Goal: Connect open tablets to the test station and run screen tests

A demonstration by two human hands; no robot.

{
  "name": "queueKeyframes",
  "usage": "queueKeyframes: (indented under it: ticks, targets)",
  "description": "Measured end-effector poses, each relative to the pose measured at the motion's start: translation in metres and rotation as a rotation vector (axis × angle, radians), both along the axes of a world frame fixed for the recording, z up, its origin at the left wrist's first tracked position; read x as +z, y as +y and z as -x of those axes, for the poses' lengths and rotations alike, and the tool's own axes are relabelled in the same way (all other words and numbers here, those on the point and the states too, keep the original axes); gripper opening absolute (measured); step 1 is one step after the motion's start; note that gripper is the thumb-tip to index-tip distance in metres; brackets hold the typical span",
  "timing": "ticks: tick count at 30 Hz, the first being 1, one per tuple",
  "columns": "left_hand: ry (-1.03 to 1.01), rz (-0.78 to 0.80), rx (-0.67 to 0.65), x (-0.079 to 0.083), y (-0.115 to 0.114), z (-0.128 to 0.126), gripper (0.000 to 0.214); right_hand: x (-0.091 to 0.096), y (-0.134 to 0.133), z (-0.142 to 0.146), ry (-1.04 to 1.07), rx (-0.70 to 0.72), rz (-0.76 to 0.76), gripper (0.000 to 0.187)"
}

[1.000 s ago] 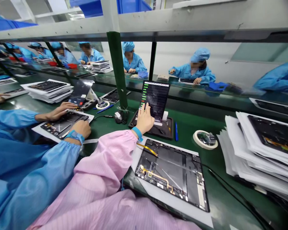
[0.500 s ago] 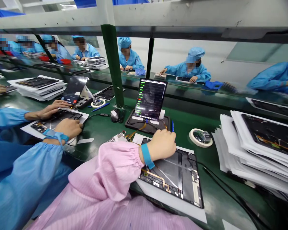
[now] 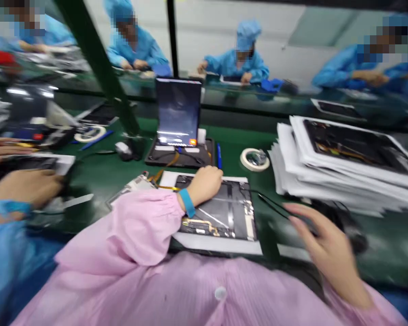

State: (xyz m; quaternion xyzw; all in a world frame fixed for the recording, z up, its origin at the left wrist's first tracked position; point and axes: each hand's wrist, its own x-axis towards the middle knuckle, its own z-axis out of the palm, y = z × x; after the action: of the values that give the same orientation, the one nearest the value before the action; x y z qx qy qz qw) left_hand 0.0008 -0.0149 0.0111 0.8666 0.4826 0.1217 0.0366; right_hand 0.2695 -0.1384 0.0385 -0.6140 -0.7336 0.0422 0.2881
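Observation:
An opened tablet [image 3: 231, 213] with bare circuitry lies on a white sheet in front of me. My left hand [image 3: 206, 183], in a pink sleeve with a blue wristband, rests on the tablet's upper edge with its fingers curled down; what they pinch is hidden. An orange flex cable [image 3: 163, 174] runs from there toward the stand. My right hand [image 3: 321, 242] is blurred, with its fingers stretched out, and hovers over the green table beside a dark object [image 3: 340, 217] and a black cable [image 3: 270, 203]. It holds nothing.
An upright tablet screen [image 3: 178, 111] stands in a black tray [image 3: 163, 156], with a blue pen [image 3: 219, 156] and a tape roll [image 3: 255, 159] beside it. Stacked tablets on white sheets [image 3: 343, 154] sit at the right. A co-worker's hands [image 3: 23, 188] work at the left, near a green post [image 3: 98, 68].
My view has swung down and to the right. My left hand came off the upright screen down onto the opened tablet. My right hand has come into view at the right.

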Motion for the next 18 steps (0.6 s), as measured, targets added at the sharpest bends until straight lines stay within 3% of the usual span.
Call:
queueKeyframes:
  ticks: [2, 4, 11, 14, 18]
  targets:
    - [-0.021, -0.002, -0.007, -0.004, 0.002, 0.0, 0.019, -0.004, 0.013, 0.005, -0.037, 0.173, 0.107, 0.027]
    - [-0.032, 0.01, -0.012, -0.009, 0.006, 0.0, 0.02, -0.008, 0.029, 0.008, -0.095, 0.222, 0.159, 0.021]
    - [-0.008, -0.036, -0.042, -0.008, 0.006, -0.001, 0.025, -0.021, 0.052, 0.013, -0.262, 0.066, 0.228, 0.008]
    - [-0.027, -0.027, -0.025, -0.002, 0.002, -0.001, 0.03, -0.027, 0.051, 0.012, -0.186, 0.086, 0.243, 0.012]
    - [-0.062, 0.163, 0.028, -0.002, 0.002, -0.002, 0.039, -0.02, 0.041, 0.008, 0.138, 0.149, 0.37, 0.011]
